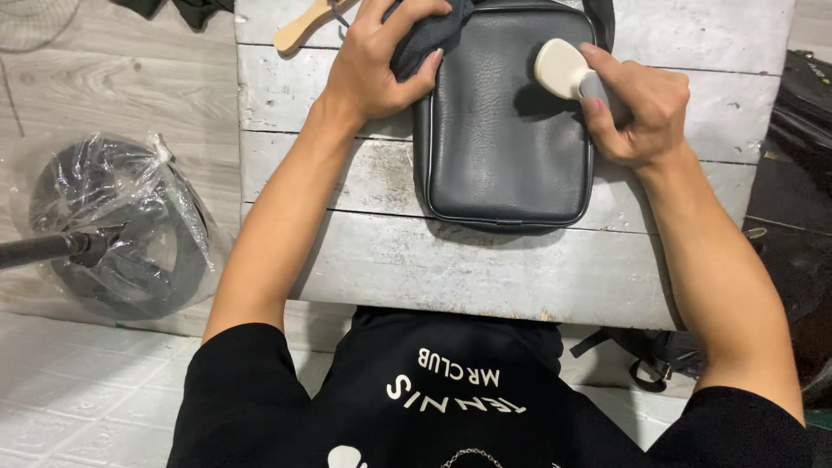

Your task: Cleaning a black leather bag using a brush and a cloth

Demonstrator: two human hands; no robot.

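A black leather bag [503,130] is laid flat on a whitewashed plank worktop [485,260], near its far edge, with its rounded lower corners turned toward the near side. The bag's upper left corner is covered by the left hand [381,65], whose fingers are curled down and closed over a bunched dark strap or cloth [425,39] at that corner; the palm is pressed against the bag's left edge. The right hand [637,113] is placed at the bag's upper right side, and a small cream-coloured brush or pad with a grey grip [568,71] is pinched between its thumb and fingers. The cream head is set against the leather, just inside the bag's right edge, and a soft shadow is cast beneath it.

A light wooden handle [303,26] is seen at the far edge of the worktop, left of the left hand, and is partly cut off by the frame. On the pale floor to the left, a dark round fan base wrapped in clear plastic [121,225] is stood, with a dark pole [43,250] reaching to it from the left edge. Dark bags and straps [641,360] are piled on the floor to the right of the worktop. A black printed shirt [451,399] is worn by the person, seen at the near edge.
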